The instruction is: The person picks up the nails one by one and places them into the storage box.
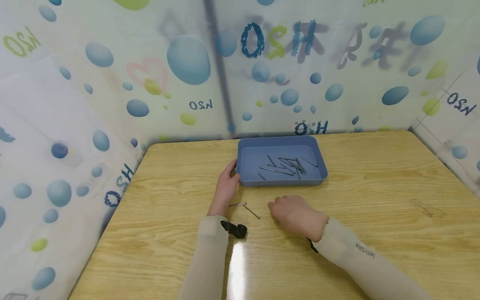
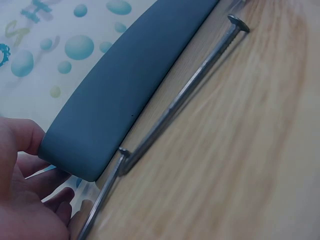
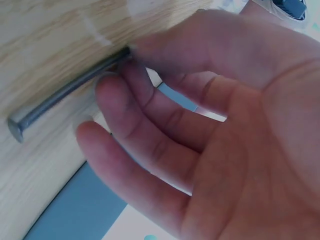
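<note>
A shallow blue tray holds several long nails lying loosely across its floor. At its near left corner my left hand grips the wall, thumb at the front and fingers along the left side. Two more nails lie on the table by that hand, one's end touching the other; the left wrist view shows a flat nail head close up. My right hand is low over the table in front of the tray. In the right wrist view, its thumb and forefinger pinch one end of a nail.
The wood-grain table meets patterned sheeting behind the tray and at both sides. Dark camera straps sit at my wrists over pale sleeves.
</note>
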Demonstrator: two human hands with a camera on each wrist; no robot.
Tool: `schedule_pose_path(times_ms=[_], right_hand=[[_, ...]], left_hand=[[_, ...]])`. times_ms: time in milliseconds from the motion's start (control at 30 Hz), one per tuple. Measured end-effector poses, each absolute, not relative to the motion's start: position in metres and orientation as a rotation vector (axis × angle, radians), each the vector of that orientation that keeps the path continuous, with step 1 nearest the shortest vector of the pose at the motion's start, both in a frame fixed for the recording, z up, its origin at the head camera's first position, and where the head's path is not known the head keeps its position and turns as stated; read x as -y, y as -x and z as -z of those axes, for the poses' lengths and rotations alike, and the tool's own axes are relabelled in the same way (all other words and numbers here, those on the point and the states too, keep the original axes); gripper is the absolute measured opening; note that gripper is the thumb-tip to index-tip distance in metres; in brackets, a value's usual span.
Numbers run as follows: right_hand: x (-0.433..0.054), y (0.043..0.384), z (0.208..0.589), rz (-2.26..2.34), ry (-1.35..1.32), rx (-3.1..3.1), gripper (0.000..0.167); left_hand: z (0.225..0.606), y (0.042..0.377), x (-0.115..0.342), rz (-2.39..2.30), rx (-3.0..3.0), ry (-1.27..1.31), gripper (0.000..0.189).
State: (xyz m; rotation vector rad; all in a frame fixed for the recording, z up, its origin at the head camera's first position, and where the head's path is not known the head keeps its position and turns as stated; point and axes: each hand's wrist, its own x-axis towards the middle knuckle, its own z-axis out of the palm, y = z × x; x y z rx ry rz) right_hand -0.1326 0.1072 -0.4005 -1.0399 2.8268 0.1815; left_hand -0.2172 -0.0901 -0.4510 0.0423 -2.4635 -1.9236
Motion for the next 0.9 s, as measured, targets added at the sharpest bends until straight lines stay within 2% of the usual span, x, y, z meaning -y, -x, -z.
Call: schedule_pose_path(times_ms=[333, 600, 900], right_hand=[[-0.11, 0.134, 0.402, -0.089, 1.118, -2.859, 0.011], [-0.11, 0.141, 0.403, -0.055, 1.068, -2.841, 0.009], [-0.116, 0.15, 0.395, 0.128, 1.084, -2.836, 0.025]], left_hand=[[0.449, 0.216, 0.09, 1.918, 2.48, -0.065, 0.053], [0.449, 0.217, 0.089, 1.915, 2.469, -0.06, 0.054], [0.451, 0.219, 0.09, 1.915, 2.474, -0.071, 0.055]])
